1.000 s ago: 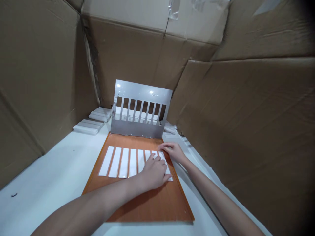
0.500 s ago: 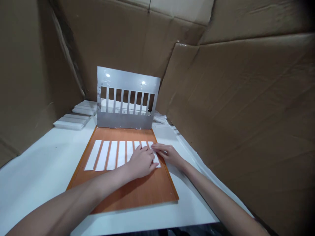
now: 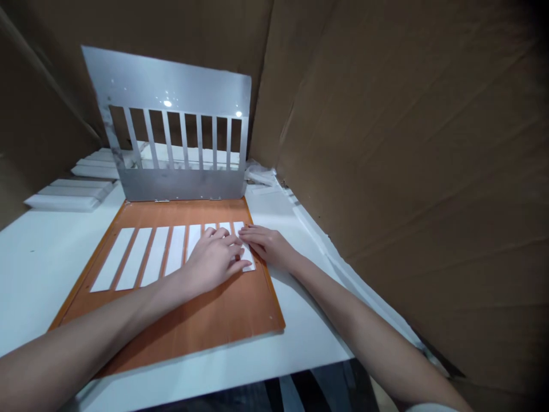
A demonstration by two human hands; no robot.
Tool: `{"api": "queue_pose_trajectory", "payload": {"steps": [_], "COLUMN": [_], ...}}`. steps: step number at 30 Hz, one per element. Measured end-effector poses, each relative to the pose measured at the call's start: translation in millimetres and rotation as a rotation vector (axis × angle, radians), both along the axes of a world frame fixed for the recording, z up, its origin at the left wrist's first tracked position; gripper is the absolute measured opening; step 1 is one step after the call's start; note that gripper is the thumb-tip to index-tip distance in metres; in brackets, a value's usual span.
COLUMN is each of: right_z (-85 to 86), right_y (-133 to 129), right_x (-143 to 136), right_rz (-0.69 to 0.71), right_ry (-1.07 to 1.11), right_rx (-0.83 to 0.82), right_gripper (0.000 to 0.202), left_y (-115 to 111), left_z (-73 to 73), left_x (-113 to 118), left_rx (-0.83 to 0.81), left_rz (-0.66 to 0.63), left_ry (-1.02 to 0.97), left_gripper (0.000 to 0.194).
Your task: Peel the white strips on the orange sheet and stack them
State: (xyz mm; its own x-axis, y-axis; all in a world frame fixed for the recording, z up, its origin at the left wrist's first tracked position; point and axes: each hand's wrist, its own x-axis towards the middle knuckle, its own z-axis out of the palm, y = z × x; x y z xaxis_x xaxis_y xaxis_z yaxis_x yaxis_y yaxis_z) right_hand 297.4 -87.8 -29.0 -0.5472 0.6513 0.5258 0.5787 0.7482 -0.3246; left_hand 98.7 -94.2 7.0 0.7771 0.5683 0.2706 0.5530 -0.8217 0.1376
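While both forearms reach in from the bottom of the view, the person's two hands meet at the right end of a row of white strips (image 3: 156,254) lying flat, side by side, on an orange board (image 3: 206,320). The left hand (image 3: 213,262) lies palm down with fingers spread loosely, pressing on the strips near the right end; it grips nothing. The right hand (image 3: 266,246) rests flat just beside it, fingertips touching the last strip (image 3: 247,260) at the board's right edge, fingers extended rather than closed around anything. That last strip lies under the fingertips of both hands, not lifted. The two hands nearly touch each other.

At the board's far edge a metal plate (image 3: 171,86) with a row of upright slots stands tilted up. The board sits on a white table (image 3: 38,252). Stacks of white bars (image 3: 64,197) lie on the table at far left. Brown cardboard walls (image 3: 407,143) enclose the space.
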Motion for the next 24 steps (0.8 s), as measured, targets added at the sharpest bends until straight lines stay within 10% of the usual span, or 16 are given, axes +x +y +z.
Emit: {"api": "queue_pose_trajectory", "payload": {"steps": [11, 24], "right_z": [7.0, 15.1], "right_y": [-4.7, -7.4], "right_x": [-1.6, 0.6], "right_rz": [0.005, 0.048], "right_ry": [-0.082, -0.172], "right_rx": [0.025, 0.081], "right_gripper": [0.032, 0.029], "left_y": [2.0, 13.8], "left_z": [-1.0, -12.9], "left_x": [2.7, -0.7], "left_rx": [-0.046, -0.142], "left_rz": [0.087, 0.219], "left_ry": [-0.035, -0.017], "left_gripper": [0.032, 0.073]}}
